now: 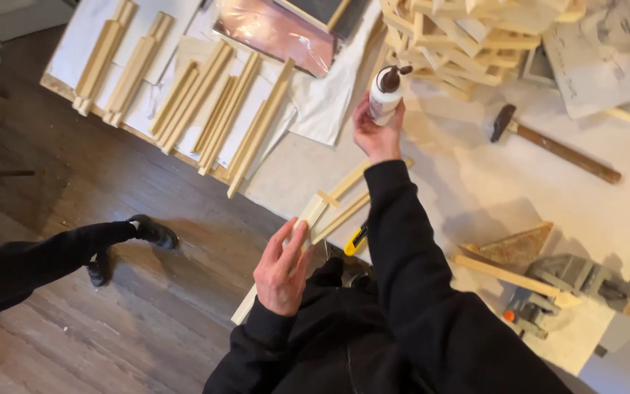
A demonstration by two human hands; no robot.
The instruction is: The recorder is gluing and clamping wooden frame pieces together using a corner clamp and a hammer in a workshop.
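view: head camera looking down, person in black sleeves at a pale covered workbench (pixel 490 197), dark wood floor on the left
right hand (pixel 377 135): raised over the bench, fingers wrapped shut around the lower body of a glue bottle
glue bottle (pixel 386 91): white body, dark nozzle cap on top, held roughly upright, slightly tilted, above the bench surface just beside the stack of frames
left hand (pixel 282 270): fingers stretched out and loosely spread, laid flat along a wood strip assembly, pressing on it rather than clenched; thumb side toward the body
wood strip assembly (pixel 322 211): long pale strips joined side by side with a short cross piece, lying diagonal, far end on the bench edge, near end sticking out past the edge under the left hand
utility knife (pixel 356 239): yellow and black, at the bench edge, just beside the strips, partly hidden by the right sleeve
stack of frames (pixel 468 36): pale wooden stretcher-type frames piled up at top of the bench
hammer (pixel 555 146): dark head, wooden handle, lying flat on the bench, right of the bottle, well apart from both hands
loose strips (pixel 205 102): several pairs of pale moulding lengths laid out in rows on white sheets, upper left
clamp (pixel 585 288): grey vise-like tool with orange knobs, right edge, a thin wood strip lying against it
wedge (pixel 515 244): triangular brownish piece, near the clamp
foil sheet (pixel 278 29): shiny pinkish wrapped panel, top centre
shoes (pixel 151 233): black shoes and a dark trouser leg on the floor, left
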